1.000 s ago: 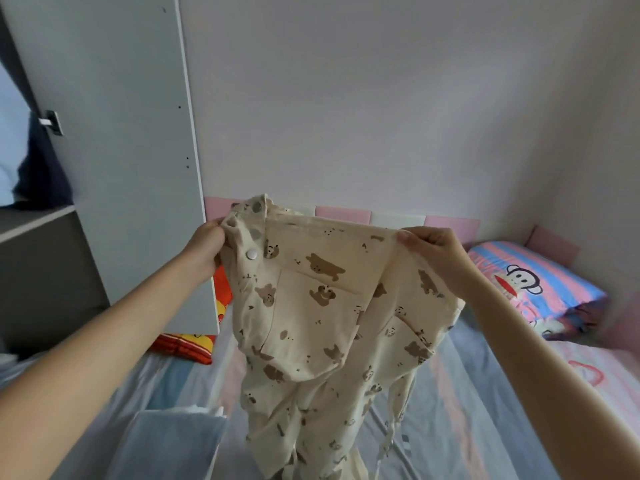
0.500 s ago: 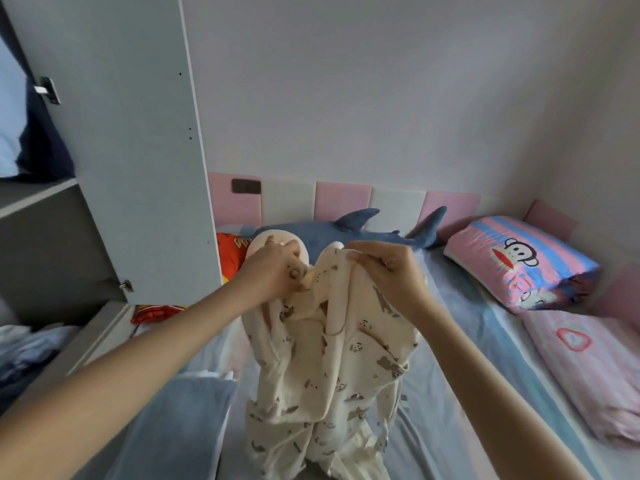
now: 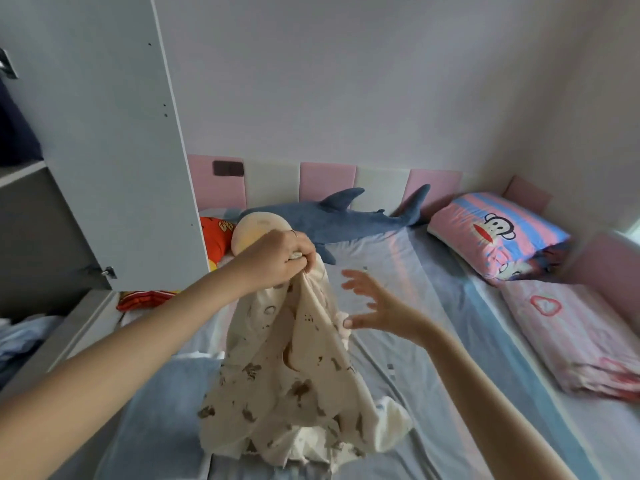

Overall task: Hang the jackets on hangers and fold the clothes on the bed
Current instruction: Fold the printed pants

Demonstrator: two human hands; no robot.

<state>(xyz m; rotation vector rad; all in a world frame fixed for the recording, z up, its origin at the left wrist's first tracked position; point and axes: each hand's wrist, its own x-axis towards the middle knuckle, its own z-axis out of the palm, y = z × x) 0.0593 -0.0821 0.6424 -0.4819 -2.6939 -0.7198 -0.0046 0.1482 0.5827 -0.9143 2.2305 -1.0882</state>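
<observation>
A cream garment with brown bear prints (image 3: 294, 386) hangs in a bunch from my left hand (image 3: 277, 258), which grips its gathered top edge above the bed (image 3: 433, 341). The garment's lower part piles on the sheet. My right hand (image 3: 374, 306) is off the cloth, just to the right of it, with its fingers spread and nothing in it. A light blue folded piece (image 3: 156, 403) lies on the bed to the left of the garment.
An open white wardrobe door (image 3: 104, 133) stands at the left with shelves behind it. At the head of the bed lie a blue plush shark (image 3: 346, 220), a round cream cushion (image 3: 259, 223), a red pillow (image 3: 214, 233) and a striped monkey pillow (image 3: 495, 233). A folded pink quilt (image 3: 571, 337) lies at the right.
Both hands brought the garment's top corners together. My right hand then let go and moved away to the right, leaving the bunched garment in my left hand, lower over the bed.
</observation>
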